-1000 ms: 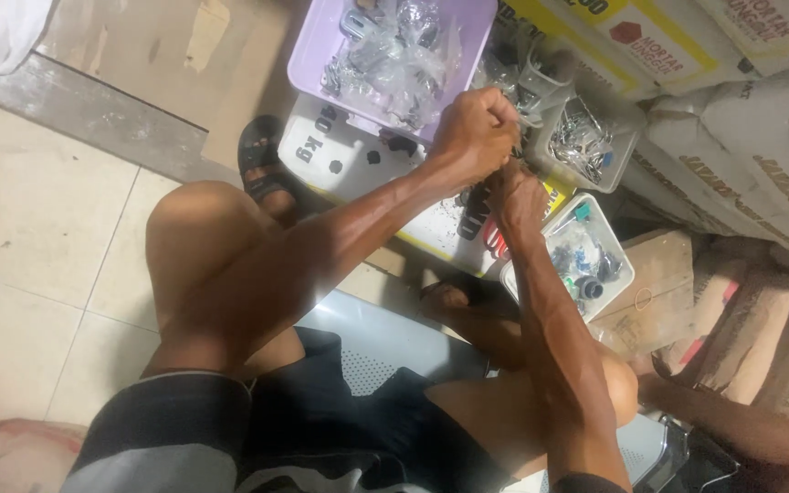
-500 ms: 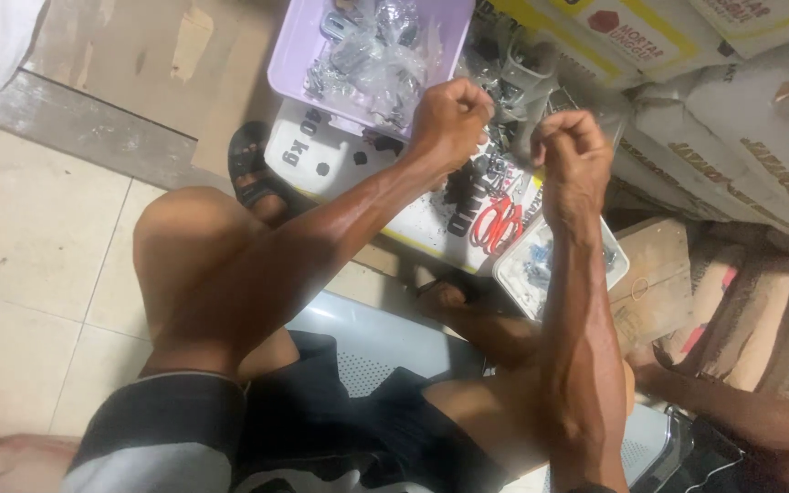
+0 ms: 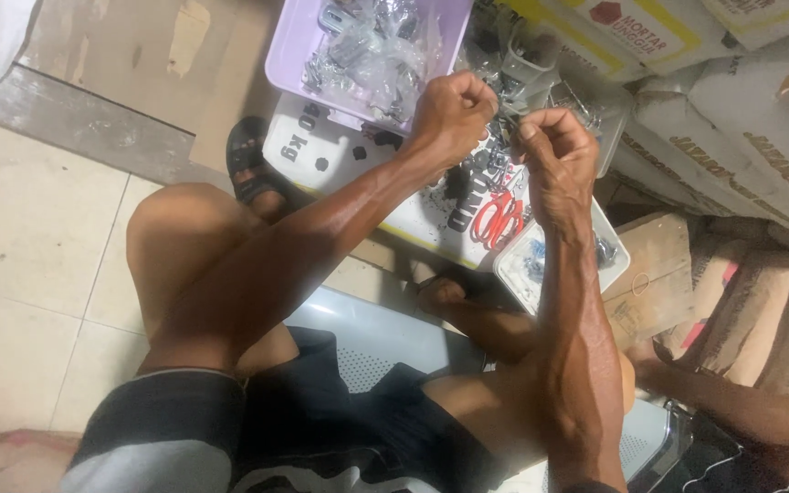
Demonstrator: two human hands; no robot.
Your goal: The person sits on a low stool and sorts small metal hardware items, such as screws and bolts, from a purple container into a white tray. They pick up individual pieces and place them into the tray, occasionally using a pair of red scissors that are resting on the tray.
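- several large sacks (image 3: 760,119) were stacked at the right, pale ones with printing above and brown ones lower down beside a worn cardboard box (image 3: 655,274).
- tiled floor (image 3: 29,265) filled the left side, meeting a bare concrete strip along the top.
- the person sat on a pale grey perforated seat (image 3: 372,338), knees spread, in dark shorts (image 3: 230,438), with one foot in a dark sandal (image 3: 248,164) next to a flat white bag (image 3: 340,151).
- that white bag lay on the ground under the hands, with loose small metal pieces scattered over it.
- a lilac plastic tub (image 3: 289,55) sat at the top, just above the white bag, and held clear packets of metal hardware.
- a small white tray (image 3: 527,269) lay below the right wrist, with bluish small parts in it.
- red-handled scissors (image 3: 497,219) rested on the white bag, just beside the tray.
- the left hand (image 3: 449,114) was curled into a tight fist, fingertips pinched on one end of a small metal part (image 3: 507,111).
- the right hand (image 3: 554,151) was curled too, thumb and forefinger pressed on the other end of the same piece.
- the small metal part was held between both hands, raised above the white bag and the scissors; its exact shape was too small to tell.
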